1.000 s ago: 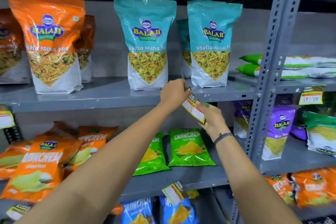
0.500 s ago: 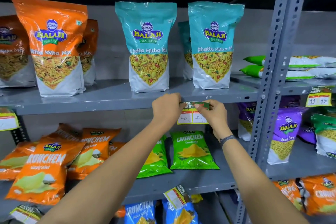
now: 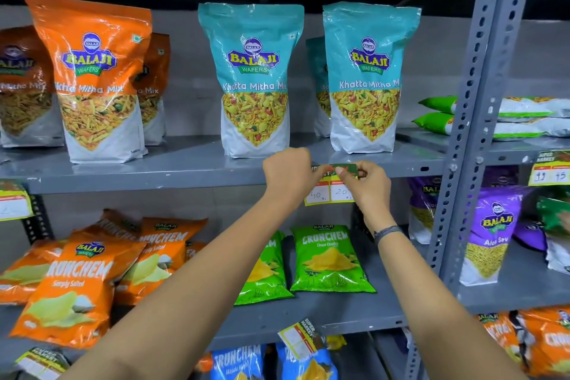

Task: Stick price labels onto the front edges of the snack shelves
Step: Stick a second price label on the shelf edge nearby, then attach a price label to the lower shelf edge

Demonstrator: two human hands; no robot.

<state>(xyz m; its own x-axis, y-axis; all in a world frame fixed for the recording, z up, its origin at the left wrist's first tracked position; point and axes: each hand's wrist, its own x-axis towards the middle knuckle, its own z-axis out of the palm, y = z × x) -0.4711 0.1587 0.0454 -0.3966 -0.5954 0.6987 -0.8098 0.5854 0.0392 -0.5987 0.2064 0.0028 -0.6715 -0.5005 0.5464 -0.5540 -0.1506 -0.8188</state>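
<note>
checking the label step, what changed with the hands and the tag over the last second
The price label went from tilted and held clear of the shelf to flat against the top shelf's front edge, below the teal bags. The left hand and right hand rose with it and now pinch its top strip against the edge. Both hands kept hold throughout. The bags and other labels stayed put.

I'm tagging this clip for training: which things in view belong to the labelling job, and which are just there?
In the job:
- price label
- top shelf edge
- left hand
- right hand

Just there:
- teal Khatta Mitha bags
- green Crunchem packs
- orange Crunchem packs
- purple Aloo Sev bag
</note>
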